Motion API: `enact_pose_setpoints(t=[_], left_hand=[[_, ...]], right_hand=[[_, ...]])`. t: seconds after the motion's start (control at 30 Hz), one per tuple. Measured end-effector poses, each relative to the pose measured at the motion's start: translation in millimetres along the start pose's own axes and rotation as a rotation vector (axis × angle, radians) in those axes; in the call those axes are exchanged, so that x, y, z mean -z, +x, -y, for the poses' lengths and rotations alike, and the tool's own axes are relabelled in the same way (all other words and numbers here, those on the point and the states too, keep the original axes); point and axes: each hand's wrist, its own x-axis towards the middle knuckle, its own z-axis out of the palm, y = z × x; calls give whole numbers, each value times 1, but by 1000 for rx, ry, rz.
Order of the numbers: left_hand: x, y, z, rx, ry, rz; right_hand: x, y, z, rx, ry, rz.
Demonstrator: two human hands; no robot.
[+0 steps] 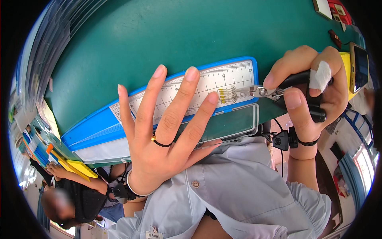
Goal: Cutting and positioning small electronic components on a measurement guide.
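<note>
My left hand (pixel 165 145) lies with its fingers spread across a long, shallow blue case (pixel 85 133). Inside the case is a white card (pixel 240 75) with ruler markings and a grid. A small row of thin wire pieces, some yellow (pixel 227 95), sits on the card beside my left index fingertip. My right hand (pixel 328 89), with white tape round one finger, is closed on small pliers (pixel 262 92) with black handles. Their silver pointed tips reach over the card's right end, at the wire pieces; whether they grip one I cannot tell. The clear lid (pixel 238 121) lies folded toward me.
On the green table (pixel 254 32), a phone (pixel 359 67) rests by a yellow item (pixel 345 69) at right. Farther back are a small brown object (pixel 335 38) and a red item (pixel 341 12). Another person (pixel 81 199) works at lower left, beside a yellow pad (pixel 82 168).
</note>
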Motion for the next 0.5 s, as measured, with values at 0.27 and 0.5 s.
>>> enact_pose_setpoints(t=[0.27,0.5], left_hand=[[3,2,-2,32,18,53],[5,5,-2,27,20,75]], right_hand=[[3,2,2,-25,-95,41],[6,1,2,-14,-94,-7]])
